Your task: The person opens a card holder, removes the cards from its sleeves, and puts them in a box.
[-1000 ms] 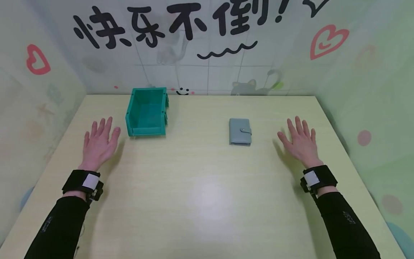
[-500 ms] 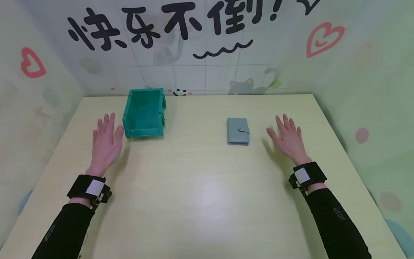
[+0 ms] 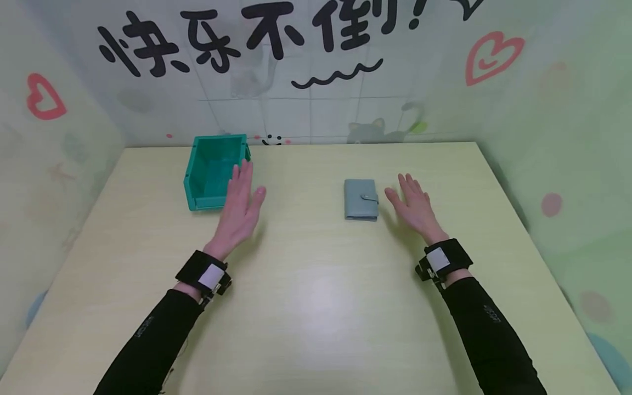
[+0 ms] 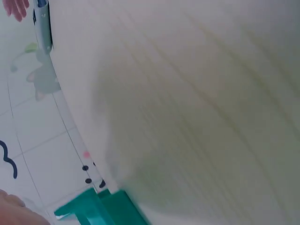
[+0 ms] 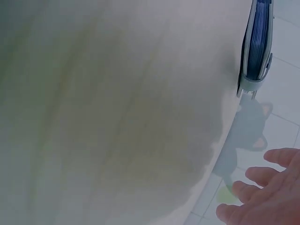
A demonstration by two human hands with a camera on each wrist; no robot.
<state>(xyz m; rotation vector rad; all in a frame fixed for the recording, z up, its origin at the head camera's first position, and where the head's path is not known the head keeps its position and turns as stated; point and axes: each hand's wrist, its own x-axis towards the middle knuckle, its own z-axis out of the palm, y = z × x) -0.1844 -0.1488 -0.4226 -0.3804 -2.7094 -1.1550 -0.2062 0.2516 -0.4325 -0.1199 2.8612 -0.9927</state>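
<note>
A small grey-blue card holder (image 3: 361, 199) with a snap strap lies on the table, right of the middle. In the right wrist view the edge of the card holder (image 5: 258, 42) shows a thick stack of dark inner sleeves. My right hand (image 3: 416, 208) is just right of it, fingers straight and holding nothing. Over the right side of a teal plastic bin (image 3: 204, 201) my left hand (image 3: 238, 211) overlaps it in the head view, fingers extended and nothing in them. The bin (image 4: 117, 211) also appears at the bottom of the left wrist view.
The pale wooden table (image 3: 316, 307) runs back to a printed wall (image 3: 316, 118) with large black characters. Side panels rise along the left and right edges. Both forearms wear black sleeves and wrist straps.
My left hand has moved right, from beside the bin to in front of its right side. My right hand has come left, close to the card holder. The bin and card holder stay put.
</note>
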